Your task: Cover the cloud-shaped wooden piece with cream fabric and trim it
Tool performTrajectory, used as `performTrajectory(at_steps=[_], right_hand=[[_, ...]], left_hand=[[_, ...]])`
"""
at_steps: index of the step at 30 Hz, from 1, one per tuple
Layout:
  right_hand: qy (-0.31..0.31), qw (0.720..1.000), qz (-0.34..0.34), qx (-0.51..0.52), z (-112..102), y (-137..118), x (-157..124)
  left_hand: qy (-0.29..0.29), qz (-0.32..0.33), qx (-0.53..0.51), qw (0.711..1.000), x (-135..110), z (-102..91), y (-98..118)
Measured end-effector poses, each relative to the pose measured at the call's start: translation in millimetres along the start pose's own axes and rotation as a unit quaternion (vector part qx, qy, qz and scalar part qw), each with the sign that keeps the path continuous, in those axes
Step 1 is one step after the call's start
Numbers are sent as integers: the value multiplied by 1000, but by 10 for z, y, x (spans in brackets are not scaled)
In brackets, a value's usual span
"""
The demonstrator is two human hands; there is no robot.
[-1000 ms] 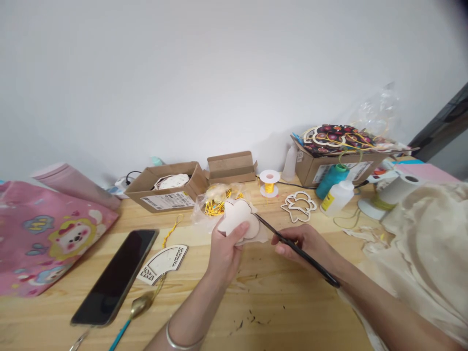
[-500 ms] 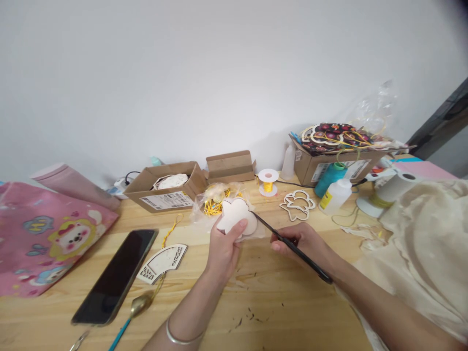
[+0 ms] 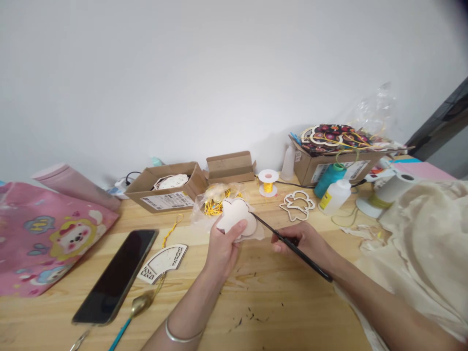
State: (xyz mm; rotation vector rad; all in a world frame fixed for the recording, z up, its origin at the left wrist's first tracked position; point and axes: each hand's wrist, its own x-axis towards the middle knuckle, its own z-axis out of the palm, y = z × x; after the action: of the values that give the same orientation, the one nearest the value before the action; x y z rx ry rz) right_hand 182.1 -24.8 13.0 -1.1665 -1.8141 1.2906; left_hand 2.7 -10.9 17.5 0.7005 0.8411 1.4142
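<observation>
My left hand (image 3: pixel 224 246) grips a white cloud-shaped piece (image 3: pixel 238 217), thumb on its face. Pale thin material (image 3: pixel 259 231) shows past the piece's lower right edge. In my right hand (image 3: pixel 302 239) is a long, slim black tool (image 3: pixel 309 261); whether it is scissors or tweezers I cannot tell. Its narrow tip points left and meets the right edge of the cloud-shaped piece. To the right of the piece lie wooden cut-out frames (image 3: pixel 297 204). A fan-shaped ornament (image 3: pixel 163 263) with a yellow cord rests left of my left hand.
A phone (image 3: pixel 116 277), a spoon (image 3: pixel 141 303) and a pink bag (image 3: pixel 60 239) are on the left. Behind are an open carton (image 3: pixel 164 195), a yellow thread spool (image 3: pixel 268 183) and a filled box (image 3: pixel 331 163). Bottles (image 3: pixel 335 196) and cream cloth (image 3: pixel 424 234) occupy the right.
The black tool and my right hand have shifted very slightly; the tip stays at the edge of the cloud-shaped piece. My left hand keeps its hold, almost unmoved.
</observation>
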Motion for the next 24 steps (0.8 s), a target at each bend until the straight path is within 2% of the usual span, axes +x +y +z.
performTrajectory(at_steps=[8,18,24], right_hand=[[3,1000,0,-15,-13,-16,-2],[-36,999,-35,21,-72,2,-16],[-44,998,-41,4,-81,2,-30]], left_hand=[[5,-3,3,1000,3,-3,14],[7,-4,8,1000,13,-35,43],[12,-15,-1,1000,22,-33,62]])
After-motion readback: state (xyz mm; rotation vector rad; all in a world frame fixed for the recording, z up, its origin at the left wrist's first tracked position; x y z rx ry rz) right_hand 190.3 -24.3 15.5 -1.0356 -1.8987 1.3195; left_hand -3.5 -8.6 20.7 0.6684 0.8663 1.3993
